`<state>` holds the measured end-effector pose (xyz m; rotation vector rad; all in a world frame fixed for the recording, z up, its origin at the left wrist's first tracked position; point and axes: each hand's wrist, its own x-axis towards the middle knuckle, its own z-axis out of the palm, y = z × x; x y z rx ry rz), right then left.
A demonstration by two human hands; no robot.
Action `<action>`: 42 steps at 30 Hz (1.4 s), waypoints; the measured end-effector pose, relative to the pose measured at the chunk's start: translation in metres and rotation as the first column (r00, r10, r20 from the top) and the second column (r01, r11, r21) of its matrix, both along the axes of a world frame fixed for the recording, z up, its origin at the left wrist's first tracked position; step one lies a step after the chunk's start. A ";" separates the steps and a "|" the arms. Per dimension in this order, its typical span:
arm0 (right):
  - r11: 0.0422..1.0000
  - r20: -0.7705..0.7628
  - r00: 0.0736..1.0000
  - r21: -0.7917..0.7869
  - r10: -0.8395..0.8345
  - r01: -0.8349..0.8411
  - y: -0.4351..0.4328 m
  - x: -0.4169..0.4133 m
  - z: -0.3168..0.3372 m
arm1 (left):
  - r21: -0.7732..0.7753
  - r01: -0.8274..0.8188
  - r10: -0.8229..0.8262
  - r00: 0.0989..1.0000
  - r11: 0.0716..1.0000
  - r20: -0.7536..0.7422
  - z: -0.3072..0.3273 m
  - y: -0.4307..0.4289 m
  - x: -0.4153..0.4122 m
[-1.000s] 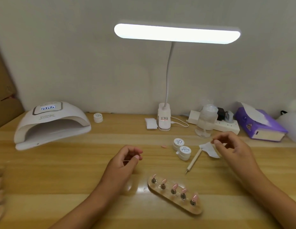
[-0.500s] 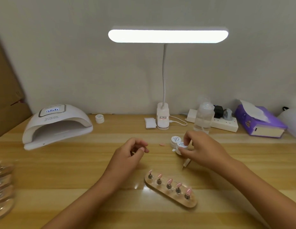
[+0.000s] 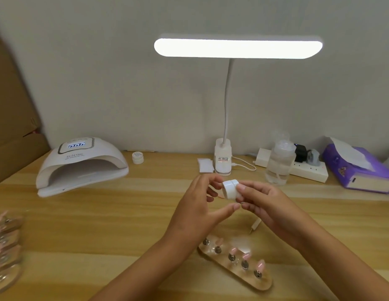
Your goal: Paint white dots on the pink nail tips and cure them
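Early stage: white gel pot (image 3: 231, 190) gripped unopened in right hand (image 3: 268, 208), left hand (image 3: 194, 213) at lid, grasp unclear; pink nail tips (image 3: 233, 250) undotted, curing lamp (image 3: 80, 168) unused.

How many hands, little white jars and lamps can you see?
Hands: 2
Jars in view: 2
Lamps: 2
Total: 6

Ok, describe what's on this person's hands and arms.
Nothing worn shows. The left hand and right hand carry no gloves, rings, watch or bracelet. The left forearm and right forearm are bare to the frame's edge, no sleeve in view. Visible fingernails look short and unpainted.
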<state>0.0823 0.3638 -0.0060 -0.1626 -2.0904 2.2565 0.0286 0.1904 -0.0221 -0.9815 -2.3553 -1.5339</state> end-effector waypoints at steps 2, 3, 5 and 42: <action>0.999 0.001 0.999 0.009 0.035 -0.035 0.000 0.001 -0.001 | 0.028 -0.002 0.002 0.999 1.000 0.035 0.001 0.000 -0.001; 0.999 -0.002 0.999 0.031 0.042 -0.042 0.001 0.001 -0.001 | 0.052 0.013 -0.017 0.998 0.999 0.065 0.002 -0.001 -0.002; 0.993 -0.014 0.999 0.111 0.038 -0.036 0.003 0.003 0.000 | 0.106 0.070 -0.087 0.984 0.992 0.159 0.004 -0.003 -0.005; 0.912 -0.419 0.894 0.286 -0.157 0.295 -0.024 0.006 0.014 | -0.466 -0.049 -0.137 0.924 0.884 -0.358 0.028 0.007 0.018</action>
